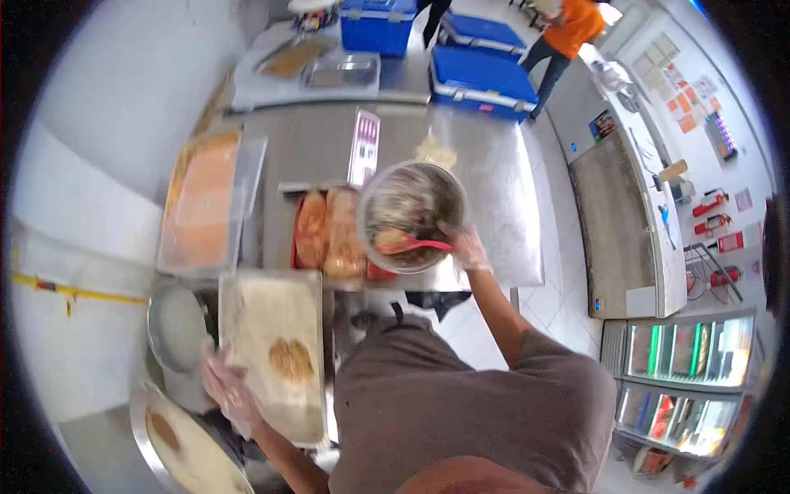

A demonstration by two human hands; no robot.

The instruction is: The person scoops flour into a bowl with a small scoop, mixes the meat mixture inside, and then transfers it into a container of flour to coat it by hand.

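My right hand, in a clear plastic glove, grips the right rim of a round pale tub, fingertips inside it. A red-handled spoon lies in the tub by those fingers; a pale clump is at its head, and blur hides the tub's other contents. My left hand, also gloved, is open with fingers apart beside the left edge of a metal tray. Pale powder covers the tray's bottom, with a brownish lump on it. Left of the tub, a red container holds clear bags of orange-brown food.
A lidded bin with orange contents stands at left. Metal bowls sit below it, left of the tray. Blue coolers are at the far end. A person in orange stands behind them. A counter runs along the right.
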